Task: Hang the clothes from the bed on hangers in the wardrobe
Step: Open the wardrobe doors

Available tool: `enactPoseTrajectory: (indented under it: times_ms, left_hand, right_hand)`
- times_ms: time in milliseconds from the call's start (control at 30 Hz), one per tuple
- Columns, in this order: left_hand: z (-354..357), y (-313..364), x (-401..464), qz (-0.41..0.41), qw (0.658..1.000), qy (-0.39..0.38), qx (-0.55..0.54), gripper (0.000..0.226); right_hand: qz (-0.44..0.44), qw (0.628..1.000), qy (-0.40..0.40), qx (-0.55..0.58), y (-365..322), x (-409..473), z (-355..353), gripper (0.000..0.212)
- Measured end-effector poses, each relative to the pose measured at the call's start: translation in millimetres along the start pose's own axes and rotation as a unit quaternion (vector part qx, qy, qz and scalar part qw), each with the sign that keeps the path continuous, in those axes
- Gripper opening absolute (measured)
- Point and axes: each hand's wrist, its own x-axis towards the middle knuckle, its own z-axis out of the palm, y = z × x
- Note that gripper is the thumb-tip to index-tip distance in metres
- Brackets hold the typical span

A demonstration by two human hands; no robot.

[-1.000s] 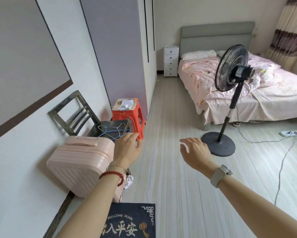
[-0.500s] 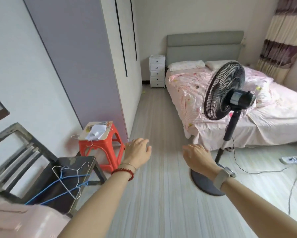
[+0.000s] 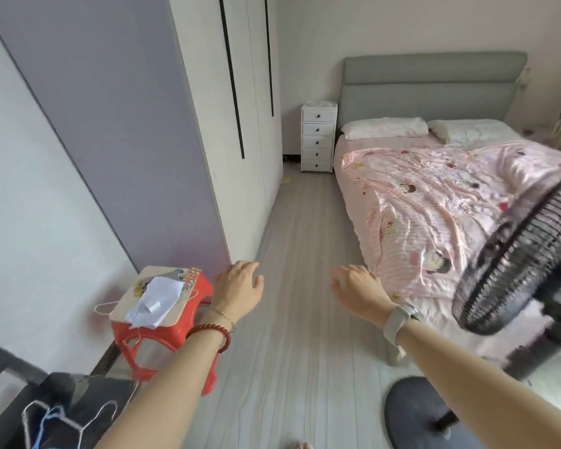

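The bed (image 3: 441, 202) stands at the far right, carrying a rumpled pink printed cover (image 3: 434, 215) and two pillows (image 3: 384, 128) at the headboard. No separate garment can be made out on it from here; whether clothes lie among the folds cannot be told. The wardrobe (image 3: 162, 131) runs along the left wall with its doors closed.

Wire hangers (image 3: 68, 419) lie on a dark chair (image 3: 29, 403) at the lower left; at least two, one pale and one blue, though the tangle prevents an exact count. One further hanger hook (image 3: 102, 309) projects from under the board on the red stool (image 3: 169, 335).

Both hands are held out ahead over bare floor, holding nothing. The left hand (image 3: 238, 288) has its fingers loosely spread, palm down. The right hand (image 3: 358, 291) is likewise relaxed, empty, and near the foot corner of the bed without touching it.

Judgement: the task stands at the approach step, with nothing yet picked up or hung. The next move calls for closing on the bed and locating a garment, then collecting a hanger and opening a wardrobe door.

Also counted: one standing fan (image 3: 518, 264) close at the right, one white drawer unit (image 3: 318, 137) of five drawers, one stool bearing papers and blister packs.
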Motion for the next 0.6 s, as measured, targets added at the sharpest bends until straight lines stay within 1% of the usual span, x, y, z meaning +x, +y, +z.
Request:
enactPoseTrajectory:
  times_ms: [133, 200, 233, 267, 333, 433, 600]
  left_hand:
    - [-8, -1, 135, 0.004, 0.999, 0.037, 0.006, 0.038]
    - [-6, 5, 197, 0.019, 0.999, 0.039, 0.015, 0.038]
    - [-1, 10, 224, 0.029, 0.999, 0.032, 0.019, 0.037]
    - [7, 15, 251, 0.041, 0.999, 0.026, 0.02, 0.037]
    - [28, 25, 304, 0.063, 0.998, 0.016, 0.017, 0.035]
    - [69, 40, 374, 0.086, 0.996, -0.009, 0.012, 0.039]
    - [135, 57, 476, 0.068, 0.993, -0.093, 0.029, 0.037]
  right_hand:
    - [-0.008, 1.0, 0.006, 0.009, 10, 124, -28, 0.032]
    - [0.001, 1.0, 0.012, 0.014, 24, 177, -39, 0.028]
    - [0.006, 1.0, 0.017, 0.013, 35, 201, -41, 0.023]
    - [0.011, 1.0, 0.019, 0.012, 46, 225, -42, 0.022]
    - [0.028, 0.999, 0.022, 0.012, 70, 270, -40, 0.028]
    - [0.043, 0.999, 0.022, 0.015, 108, 338, -29, 0.029]
    - [0.082, 0.995, -0.024, 0.048, 163, 450, -2, 0.025]
